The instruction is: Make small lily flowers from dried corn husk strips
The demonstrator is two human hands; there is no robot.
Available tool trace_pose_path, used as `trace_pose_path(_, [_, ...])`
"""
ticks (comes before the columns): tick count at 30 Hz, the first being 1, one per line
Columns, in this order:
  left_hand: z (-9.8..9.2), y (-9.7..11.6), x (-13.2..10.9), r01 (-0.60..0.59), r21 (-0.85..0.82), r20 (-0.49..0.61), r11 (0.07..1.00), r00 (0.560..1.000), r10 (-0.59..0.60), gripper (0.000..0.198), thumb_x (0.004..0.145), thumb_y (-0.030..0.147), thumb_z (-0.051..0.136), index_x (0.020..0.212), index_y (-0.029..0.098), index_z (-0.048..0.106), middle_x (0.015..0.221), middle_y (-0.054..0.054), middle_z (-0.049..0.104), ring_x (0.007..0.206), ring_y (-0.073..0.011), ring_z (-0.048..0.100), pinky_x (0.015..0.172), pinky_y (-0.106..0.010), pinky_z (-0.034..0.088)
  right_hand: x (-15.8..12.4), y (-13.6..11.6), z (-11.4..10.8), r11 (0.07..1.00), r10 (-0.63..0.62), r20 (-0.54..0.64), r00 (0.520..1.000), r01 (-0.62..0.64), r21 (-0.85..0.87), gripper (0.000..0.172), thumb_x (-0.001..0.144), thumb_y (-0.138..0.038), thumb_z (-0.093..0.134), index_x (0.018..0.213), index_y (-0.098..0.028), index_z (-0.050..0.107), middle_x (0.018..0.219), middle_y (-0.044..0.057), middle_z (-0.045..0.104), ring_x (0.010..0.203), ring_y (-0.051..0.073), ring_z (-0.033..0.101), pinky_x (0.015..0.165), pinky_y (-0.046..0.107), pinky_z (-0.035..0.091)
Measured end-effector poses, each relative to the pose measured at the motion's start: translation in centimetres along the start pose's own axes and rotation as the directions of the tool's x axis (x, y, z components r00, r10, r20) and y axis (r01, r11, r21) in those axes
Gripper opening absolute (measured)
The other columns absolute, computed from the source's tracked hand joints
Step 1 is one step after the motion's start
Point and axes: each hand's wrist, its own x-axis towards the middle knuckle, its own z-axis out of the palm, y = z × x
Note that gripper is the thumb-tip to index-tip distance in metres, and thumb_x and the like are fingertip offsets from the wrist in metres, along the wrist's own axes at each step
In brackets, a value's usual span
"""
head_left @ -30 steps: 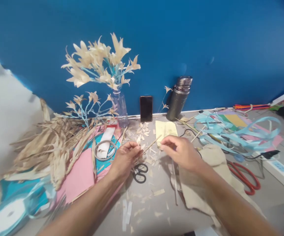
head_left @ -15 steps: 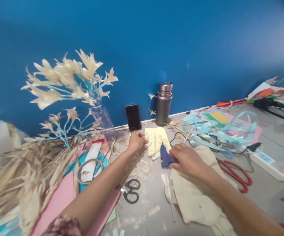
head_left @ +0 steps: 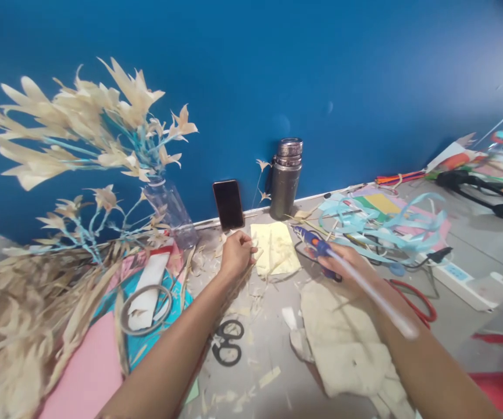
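Head view: right hand (head_left: 350,269) wrapped round blue glue gun (head_left: 316,249), lifted clear of table (head_left: 473,326), nozzle aimed at yellow paper (head_left: 275,250), clear glue stick (head_left: 375,298) jutting back over wrist. Left hand (head_left: 236,255) curled, fingers pinched on dried straw bits (head_left: 251,269) just beside paper. Black scissors (head_left: 227,342) near forearm; flask (head_left: 285,177) and phone (head_left: 228,203) against wall.

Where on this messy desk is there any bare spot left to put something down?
Bare grey table lies right of the red scissors, and a scrap-strewn patch sits between the black scissors and beige cloth. Around the blue ribbon and dried husks it is crowded.
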Motion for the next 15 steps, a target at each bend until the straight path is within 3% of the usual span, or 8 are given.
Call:
trace_pose_path(3, [-0.4,0.4,0.1,-0.015,-0.101,0.026,0.995,1.000,0.017,0.015,0.071,0.015,0.068,0.071,0.017,0.053,0.057,0.002,0.060,0.043,-0.0100,0.056,0.037,-0.016,0.035,-0.2,0.0,0.7,0.919,0.011,0.043,0.999,-0.027,0.394,0.043,0.090,-0.052,0.058,0.114,-0.018,0.068,0.097,0.010,0.069,0.075,0.020,0.061,0.062,0.029,0.045])
trace_pose_path(5, [-0.6,1.0,0.0,-0.016,-0.175,0.077,0.984,0.997,0.030,0.016,0.071,0.021,0.070,0.074,0.017,0.054,0.056,0.001,0.062,0.038,-0.0070,0.049,0.039,-0.017,0.034,-0.2,0.0,1.5,0.856,-0.018,0.022,1.000,0.004,0.516,0.041,0.089,-0.051,0.061,0.109,-0.017,0.068,0.099,0.010,0.066,0.066,0.016,0.055,0.057,0.028,0.042])
trace_pose_path(9, [-0.7,2.0,-0.7,0.034,-0.266,0.210,0.963,0.977,0.024,0.025,0.066,0.028,0.076,0.074,0.017,0.056,0.049,0.003,0.057,0.037,-0.0059,0.042,0.039,-0.017,0.027,-0.2,0.5,3.2,0.839,-0.026,-0.014,1.000,0.029,0.544,0.035,0.092,-0.048,0.058,0.106,-0.017,0.068,0.096,0.009,0.064,0.059,0.012,0.046,0.056,0.028,0.039])
trace_pose_path(15, [-0.1,2.4,-1.7,0.067,-0.360,0.322,0.931,0.945,0.057,0.029,0.061,0.028,0.084,0.071,0.015,0.060,0.044,0.008,0.044,0.037,-0.0029,0.034,0.039,-0.016,0.018,-0.6,1.0,4.6,0.879,-0.059,0.019,0.998,0.043,0.476,0.038,0.092,-0.052,0.058,0.103,-0.017,0.067,0.088,0.007,0.062,0.060,0.012,0.047,0.056,0.028,0.037])
